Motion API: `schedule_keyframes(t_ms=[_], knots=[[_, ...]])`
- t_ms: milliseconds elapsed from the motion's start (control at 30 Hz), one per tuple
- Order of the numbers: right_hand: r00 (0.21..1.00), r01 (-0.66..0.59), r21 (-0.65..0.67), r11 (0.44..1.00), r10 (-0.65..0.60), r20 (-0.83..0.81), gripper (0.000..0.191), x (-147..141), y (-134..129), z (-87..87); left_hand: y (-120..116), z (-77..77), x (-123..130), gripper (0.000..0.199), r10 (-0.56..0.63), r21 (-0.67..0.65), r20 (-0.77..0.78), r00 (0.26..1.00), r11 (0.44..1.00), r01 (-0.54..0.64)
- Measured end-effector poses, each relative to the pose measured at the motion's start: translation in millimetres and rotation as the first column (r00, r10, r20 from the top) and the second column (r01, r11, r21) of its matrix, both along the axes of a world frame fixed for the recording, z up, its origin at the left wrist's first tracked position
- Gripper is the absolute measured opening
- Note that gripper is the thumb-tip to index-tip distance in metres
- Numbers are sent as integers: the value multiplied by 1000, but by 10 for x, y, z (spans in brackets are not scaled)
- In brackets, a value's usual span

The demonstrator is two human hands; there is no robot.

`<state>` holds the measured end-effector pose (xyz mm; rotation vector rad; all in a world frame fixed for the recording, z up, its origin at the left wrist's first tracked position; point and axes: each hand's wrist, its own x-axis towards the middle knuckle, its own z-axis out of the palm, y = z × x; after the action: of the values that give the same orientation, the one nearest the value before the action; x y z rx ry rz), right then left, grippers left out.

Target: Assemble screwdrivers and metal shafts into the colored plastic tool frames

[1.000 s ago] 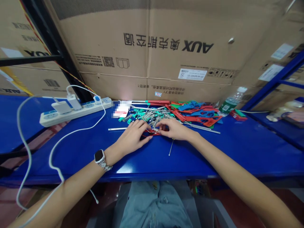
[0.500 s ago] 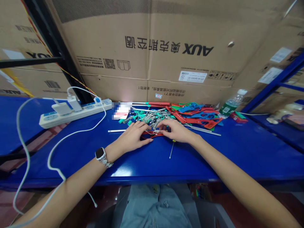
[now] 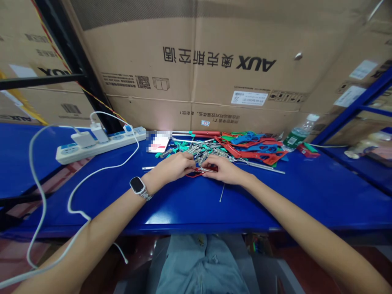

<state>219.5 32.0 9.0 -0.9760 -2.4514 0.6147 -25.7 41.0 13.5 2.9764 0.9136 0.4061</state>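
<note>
A red plastic part [image 3: 193,175] lies low over the blue table between my two hands, with a small silvery metal piece [image 3: 204,169] along its top. My right hand [image 3: 225,169] is closed around the right end of it, thumb and fingers pinching. My left hand [image 3: 176,167] is curled into a pinch at its left end; what sits between those fingertips is too small to make out. Under my right hand the shaft of a thin screwdriver [image 3: 221,195] points toward me, its handle hidden. A metal rod [image 3: 148,168] runs behind my left hand.
Right behind my hands is a pile of metal parts with green ends [image 3: 199,150]. Red and blue plastic pieces [image 3: 260,153] lie to its right, beside a water bottle [image 3: 295,136]. A power strip [image 3: 114,143] with a white cable [image 3: 104,168] stands left. A large carton [image 3: 137,49] backs the table.
My left hand has gone from spread fingers with the thumb on the red part to a closed pinch. My right hand stays closed on the part and now covers the screwdriver's yellow handle.
</note>
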Motion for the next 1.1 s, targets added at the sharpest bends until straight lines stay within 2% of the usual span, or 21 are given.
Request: schedule_keyframes(t_ms=[167, 267, 367, 500, 633, 733, 833, 967, 1033, 1100], knots=[[1000, -7, -28, 1000, 7, 19, 14, 7, 4, 36, 1, -13, -12, 18, -28, 39, -23, 999, 999, 29], [999, -12, -31, 999, 13, 39, 14, -6, 7, 73, -26, 2, 6, 17, 11, 55, -28, 1000, 998, -9], [998, -12, -28, 1000, 13, 58, 15, -20, 7, 95, -46, 8, 30, 16, 61, 7, 3, 998, 998, -61], [998, -16, 1, 1000, 16, 59, 14, -17, -10, 61, -71, -15, 24, 15, 75, -4, 32, 997, 997, -75], [999, -7, 84, 996, 4, 32, 22, -13, -97, -1, -102, -53, 0, 13, 28, 43, 69, 997, 999, -32], [1000, 27, 243, 970, -27, -3, 29, -53, -185, -23, -125, -69, 12, 14, 0, 79, 57, 998, 997, -5], [999, 37, 378, 925, -47, 18, 17, -117, -228, -28, -146, -73, 28, 19, -5, 148, 41, 999, 989, -1], [996, 62, 443, 894, -82, 26, 5, -165, -218, -36, -177, -59, 7, 30, -34, 264, 46, 998, 964, 21], [997, 74, 450, 890, -78, -11, 6, -165, -221, -37, -201, -36, -13, 33, -64, 313, 63, 996, 949, 41], [993, 100, 397, 913, -64, -102, 11, -161, -239, -36, -237, -3, -26, 35, -88, 361, 77, 993, 931, 55]])
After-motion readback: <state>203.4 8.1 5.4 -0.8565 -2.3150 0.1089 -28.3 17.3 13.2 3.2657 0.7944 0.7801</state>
